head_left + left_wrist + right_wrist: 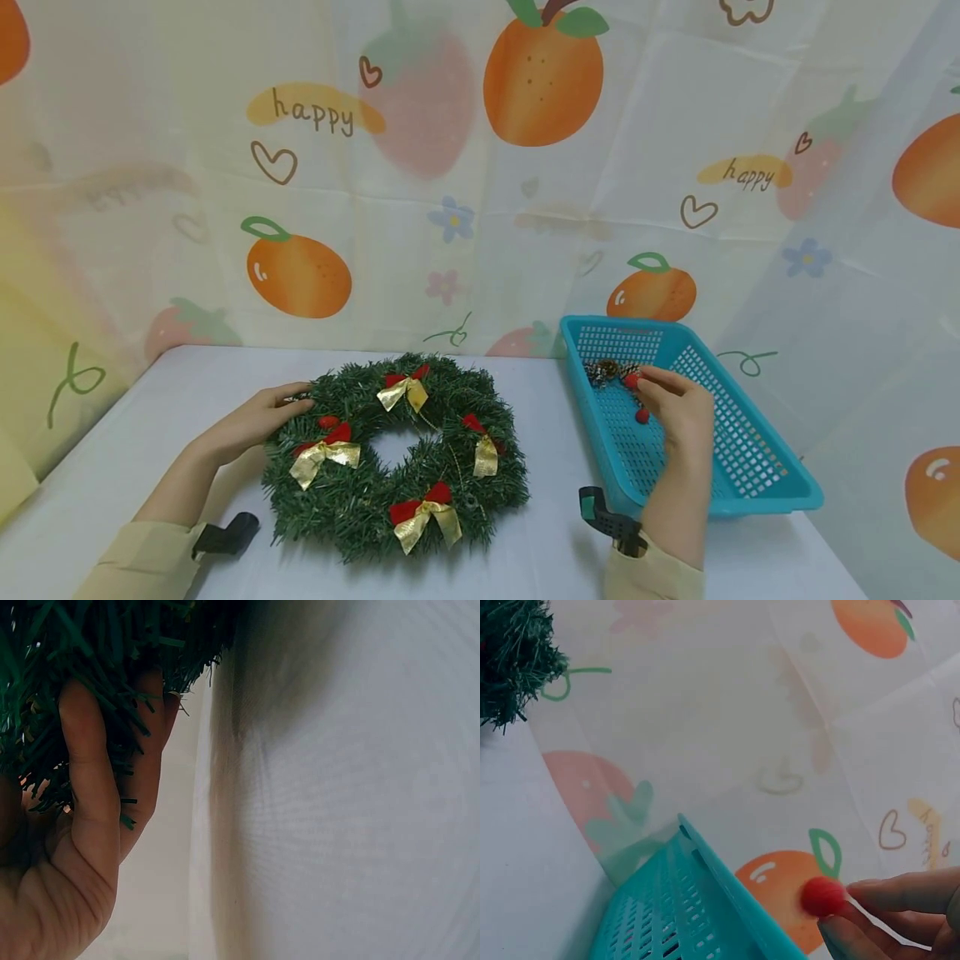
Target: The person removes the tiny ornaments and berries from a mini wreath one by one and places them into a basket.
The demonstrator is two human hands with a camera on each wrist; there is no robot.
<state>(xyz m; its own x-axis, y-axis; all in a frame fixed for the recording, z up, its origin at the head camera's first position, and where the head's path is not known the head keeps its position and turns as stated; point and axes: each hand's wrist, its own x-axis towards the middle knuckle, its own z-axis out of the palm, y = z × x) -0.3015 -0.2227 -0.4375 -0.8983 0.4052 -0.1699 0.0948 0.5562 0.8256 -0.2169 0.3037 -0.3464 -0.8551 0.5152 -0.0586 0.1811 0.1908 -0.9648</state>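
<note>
A green tinsel wreath point(356, 521) lies on the white table, trimmed with several red and gold bows point(327, 458) and a small red ball point(327, 422) at its upper left. My left hand point(258, 423) grips the wreath's left edge; in the left wrist view its fingers point(90, 765) curl around the green needles. Over the blue basket, my right hand point(684, 417) pinches a small red ball point(823, 897) between thumb and fingertips. Below it in the basket are pinecones point(600, 372) and another red ball point(642, 415).
The blue plastic basket point(738, 506) with perforated walls stands at the table's right side, to the right of the wreath. A white curtain point(465, 275) printed with oranges and strawberries hangs behind the table point(540, 533).
</note>
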